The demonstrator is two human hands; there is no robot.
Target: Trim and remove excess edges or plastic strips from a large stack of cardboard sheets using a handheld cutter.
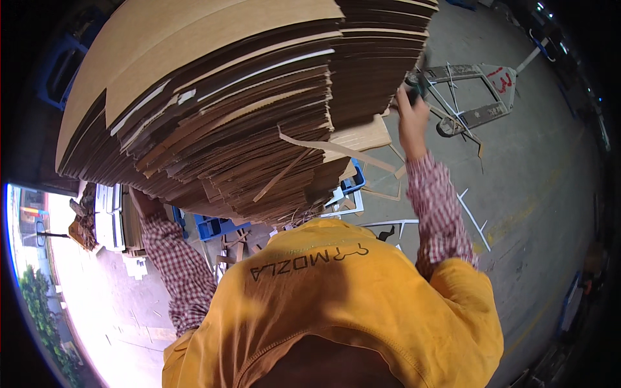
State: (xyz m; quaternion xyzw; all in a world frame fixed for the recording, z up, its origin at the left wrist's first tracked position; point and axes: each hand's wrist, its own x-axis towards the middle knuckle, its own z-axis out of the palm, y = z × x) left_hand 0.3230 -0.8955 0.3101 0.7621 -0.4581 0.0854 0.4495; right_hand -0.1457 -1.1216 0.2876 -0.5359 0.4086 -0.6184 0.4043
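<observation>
Reaches around a tall stack of cardboard sheets (pixel 220 39) with both arms, wearing checked sleeves (pixel 430 200) and a yellow top (pixel 310 258). Has the stack directly before the chest, between the two forearms, with ragged edges facing the body. At the stack's right edge, holds the right grip (pixel 413 113) closed around a dark handheld tool (pixel 414 85), possibly powered, but too blurred to name surely. At the stack's lower left edge, has the left grip (pixel 145 203) mostly hidden by the sheets; cannot tell whether clenched, released or grasping one. Just beside that grip, has pale flat panels (pixel 108 220). Across the stack's near side, sees a loose brown strip (pixel 349 154) sticking out. Below, looks onto a gray floor (pixel 530 174), littered with white strips (pixel 473 221) to the right of the stack. Farther out past the stack's right edge, faces a gray metal frame (pixel 482 118) marked in red, with thin strips lying across. Under the stack's near edge, sees a blue crate (pixel 220 226).
</observation>
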